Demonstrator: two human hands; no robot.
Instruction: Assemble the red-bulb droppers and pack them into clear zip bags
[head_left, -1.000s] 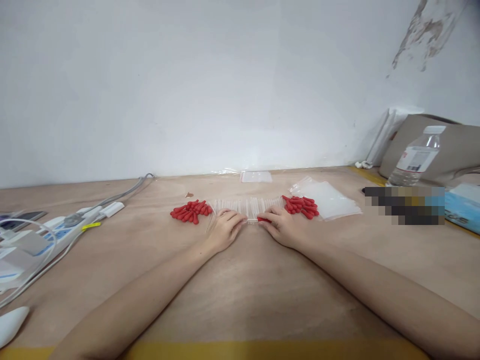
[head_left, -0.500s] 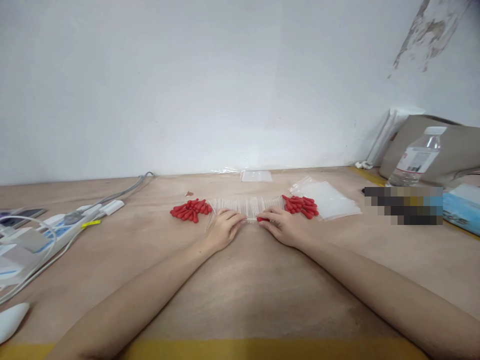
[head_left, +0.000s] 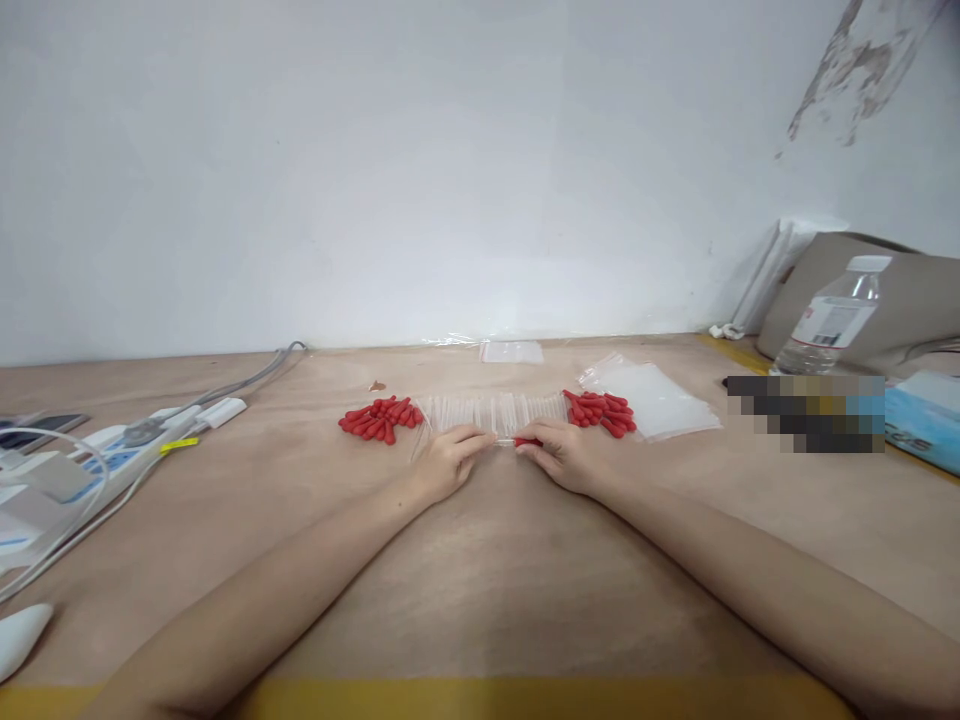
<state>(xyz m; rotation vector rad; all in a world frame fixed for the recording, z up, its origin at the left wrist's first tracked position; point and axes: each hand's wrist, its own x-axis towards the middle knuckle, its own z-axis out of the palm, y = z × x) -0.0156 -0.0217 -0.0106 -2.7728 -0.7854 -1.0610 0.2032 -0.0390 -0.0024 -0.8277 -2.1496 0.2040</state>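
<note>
My left hand [head_left: 452, 462] is closed on a thin clear dropper tube [head_left: 506, 442], its fingers pinched near the table. My right hand [head_left: 561, 455] pinches a red rubber bulb [head_left: 527, 441], which meets the tube's right end; how deep the tube sits in it I cannot tell. Just behind both hands lies a row of clear dropper tubes [head_left: 491, 410], side by side. A pile of red rubber bulbs [head_left: 381, 419] flanks the row on the left, and a second bulb pile [head_left: 600, 412] on the right.
Clear plastic bags [head_left: 652, 400] lie right of the bulbs; a small bag [head_left: 512, 352] is by the wall. At left are a power strip [head_left: 120, 455] with cables and a white object [head_left: 22, 640]. A water bottle [head_left: 836, 318], grey bag [head_left: 922, 290] and blue pack [head_left: 922, 425] stand right.
Both hands stay nearly in place, with the tube and the bulb still between them. The view has shifted very slightly.
</note>
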